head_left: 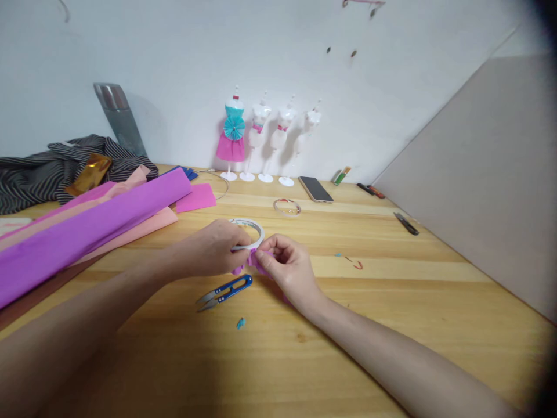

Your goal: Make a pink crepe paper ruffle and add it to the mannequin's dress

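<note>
The left hand (213, 247) covers the near left side of the tape roll (260, 233), and I can't see what its fingertips touch. Fingers hide much of the purple paper (237, 270), so its shape is lost; a purple scrap (285, 298) barely shows beneath the right hand (289, 264). Toward the left edge of the tabletop (357, 354), the lilac roll (100, 227) and striped cloth (130, 164) run out of sight, the cloth hiding the foot of the flask (124, 122). Nearer the front edge, the blue scrap (241, 323) is too small to identify.

Snips (223, 297) lie before the tape roll (260, 233), mannequins (260, 113) behind it, rolled sheets (108, 222) left.
</note>
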`<state>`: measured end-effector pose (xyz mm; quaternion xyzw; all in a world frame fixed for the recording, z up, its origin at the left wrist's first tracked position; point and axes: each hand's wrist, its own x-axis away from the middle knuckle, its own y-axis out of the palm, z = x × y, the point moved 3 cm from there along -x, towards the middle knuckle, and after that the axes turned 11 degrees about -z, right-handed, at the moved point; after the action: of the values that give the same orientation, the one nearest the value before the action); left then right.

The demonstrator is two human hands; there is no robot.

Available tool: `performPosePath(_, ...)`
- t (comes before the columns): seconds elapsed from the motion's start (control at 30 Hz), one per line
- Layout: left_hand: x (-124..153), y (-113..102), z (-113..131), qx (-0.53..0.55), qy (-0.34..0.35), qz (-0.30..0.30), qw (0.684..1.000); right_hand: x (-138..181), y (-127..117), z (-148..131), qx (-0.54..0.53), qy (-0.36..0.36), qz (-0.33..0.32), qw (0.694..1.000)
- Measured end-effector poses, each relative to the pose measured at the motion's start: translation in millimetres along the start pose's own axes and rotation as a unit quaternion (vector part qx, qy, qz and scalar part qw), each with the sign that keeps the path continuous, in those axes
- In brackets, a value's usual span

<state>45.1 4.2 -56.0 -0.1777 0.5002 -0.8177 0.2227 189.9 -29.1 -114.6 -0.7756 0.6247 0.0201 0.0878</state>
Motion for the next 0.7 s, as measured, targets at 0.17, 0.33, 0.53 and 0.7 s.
performPosePath(0.17,0.9,-0.9,0.9,0.000,0.007,0.006,1.000,-1.3,-0.4,-0.3,-0.013,-0.010,0.015,1.000)
performPosePath(0.33,0.3,-0.7,2.6,-0.013,0.013,0.009,1.000,-2.4,0.4,0.9,-0.037,-0.025,0.009,0.999)
performPosePath(0.53,-1.0,1.3,3.0,-0.029,0.009,0.014,0.999,-2.8,0.6,3.3,-0.041,-0.007,0.005,0.999)
performPosePath(0.7,-0.8,-0.9,1.2,0.017,0.013,-0.009,1.000,-5.7,-1.6,1.7,-0.027,-0.009,0.007,1.000)
